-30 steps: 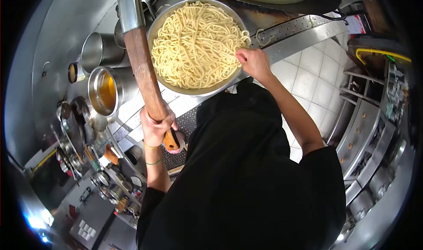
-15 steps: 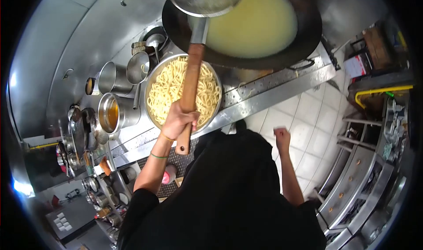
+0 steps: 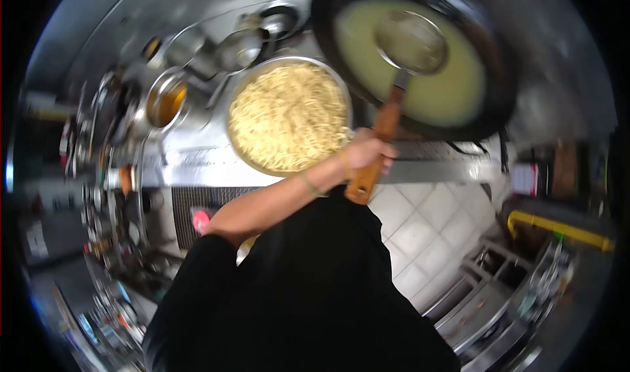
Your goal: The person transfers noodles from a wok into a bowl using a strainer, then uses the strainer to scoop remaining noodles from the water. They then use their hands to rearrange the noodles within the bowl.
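Note:
Fingers wrapped round a wooden handle, my left hand (image 3: 367,153) holds a long wire strainer (image 3: 388,117). The strainer's round mesh basket is over the cloudy yellowish liquid (image 3: 357,34) in a big dark wok (image 3: 502,103), overlapping it in this view. Left of the wok, a wide metal bowl (image 3: 231,136) is heaped with thick pale noodles (image 3: 289,116). My left forearm reaches across just in front of that bowl. My right hand is out of sight.
Metal pots and a ladle (image 3: 239,49) stand left of the noodle bowl, including a pot (image 3: 157,126) with orange-brown liquid. A steel counter edge (image 3: 446,170) runs before me. At right stand a stove unit (image 3: 476,310) and a yellow pipe (image 3: 558,229).
My left hand has carried the strainer rightward from above the noodles to the wok, its basket now over the liquid. My right hand has left the view. The camera has turned.

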### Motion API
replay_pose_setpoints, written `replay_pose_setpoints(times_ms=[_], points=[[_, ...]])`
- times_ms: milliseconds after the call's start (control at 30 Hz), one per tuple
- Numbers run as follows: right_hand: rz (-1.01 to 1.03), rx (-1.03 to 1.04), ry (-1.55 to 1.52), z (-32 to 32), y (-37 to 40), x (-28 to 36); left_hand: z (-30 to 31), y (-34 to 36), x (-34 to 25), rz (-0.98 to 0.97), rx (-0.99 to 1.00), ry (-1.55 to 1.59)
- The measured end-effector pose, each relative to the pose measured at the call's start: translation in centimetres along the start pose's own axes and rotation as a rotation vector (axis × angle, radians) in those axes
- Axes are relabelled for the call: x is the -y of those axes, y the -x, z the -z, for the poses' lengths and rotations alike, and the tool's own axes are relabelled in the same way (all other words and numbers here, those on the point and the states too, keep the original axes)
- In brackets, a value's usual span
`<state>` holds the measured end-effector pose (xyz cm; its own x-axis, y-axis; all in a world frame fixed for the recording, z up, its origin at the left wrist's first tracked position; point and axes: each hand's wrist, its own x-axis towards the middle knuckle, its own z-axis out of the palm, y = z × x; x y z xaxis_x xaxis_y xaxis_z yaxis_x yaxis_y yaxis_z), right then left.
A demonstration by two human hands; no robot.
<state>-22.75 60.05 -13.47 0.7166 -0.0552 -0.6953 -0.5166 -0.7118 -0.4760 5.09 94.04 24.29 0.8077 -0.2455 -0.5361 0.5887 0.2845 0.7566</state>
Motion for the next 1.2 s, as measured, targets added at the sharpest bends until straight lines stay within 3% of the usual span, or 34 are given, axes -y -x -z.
replay_pose_setpoints(times_ms=[133,267,333,400,467,500,533,567,633,767,833,867,900,967,1033,1100,1133,1200], points=[[0.181,0.043,0.069,8.4,-1.2,8.7,-0.8,0.0,-0.3,0.004,-0.035,0.117],[0.305,0.114,0.176,11.6,-1.0,16.9,1.0,0.0,1.8,-0.053,-0.061,0.226],[0.344,0.169,0.229,11.7,-0.5,20.2,3.8,3.1,1.4,-0.028,0.188,0.135],[0.365,0.225,0.291,11.1,0.3,23.2,7.9,5.0,2.1,-0.245,0.115,0.097],[0.375,0.277,0.347,10.0,1.3,25.7,15.0,5.5,2.7,-0.542,-0.161,0.073],[0.374,0.307,0.383,9.1,1.7,26.6,19.0,6.4,1.3,-0.732,-0.578,-0.398],[0.369,0.33,0.411,8.4,2.4,27.7,23.3,7.5,0.2,-0.652,-0.805,-0.567],[0.362,0.353,0.437,7.4,3.2,28.7,28.9,6.9,0.9,-0.784,-1.093,-0.779],[0.339,0.389,0.485,5.3,4.7,31.0,35.0,7.5,0.0,-0.644,-1.41,-1.051],[0.26,0.422,0.539,1.2,8.2,35.5,42.5,4.1,1.0,-0.493,-1.41,-1.192],[0.204,0.412,0.548,-0.8,9.8,37.5,45.1,3.0,-0.9,0.044,-0.716,-0.334],[0.186,0.392,0.546,-1.6,10.4,38.3,46.8,2.1,-0.4,-0.016,-0.5,-0.119],[0.263,0.343,0.434,-2.5,11.2,38.8,48.1,1.1,0.1,-0.015,-0.471,-0.119],[0.321,0.268,0.311,-3.9,12.4,39.2,48.5,0.0,-0.1,0.022,-0.226,0.155],[0.296,0.256,0.203,-5.1,13.2,39.5,48.1,0.2,-0.8,-0.022,-0.23,0.111],[0.311,0.219,0.149,-5.4,14.4,40.3,46.6,2.1,-0.3,-0.238,-0.408,-0.228],[0.342,0.199,0.112,-5.6,14.8,40.6,45.7,3.7,-0.4,-0.239,-0.397,-0.241],[0.357,0.19,0.075,-5.8,13.0,38.4,44.2,7.5,-1.3,-0.408,-0.629,-0.686]])
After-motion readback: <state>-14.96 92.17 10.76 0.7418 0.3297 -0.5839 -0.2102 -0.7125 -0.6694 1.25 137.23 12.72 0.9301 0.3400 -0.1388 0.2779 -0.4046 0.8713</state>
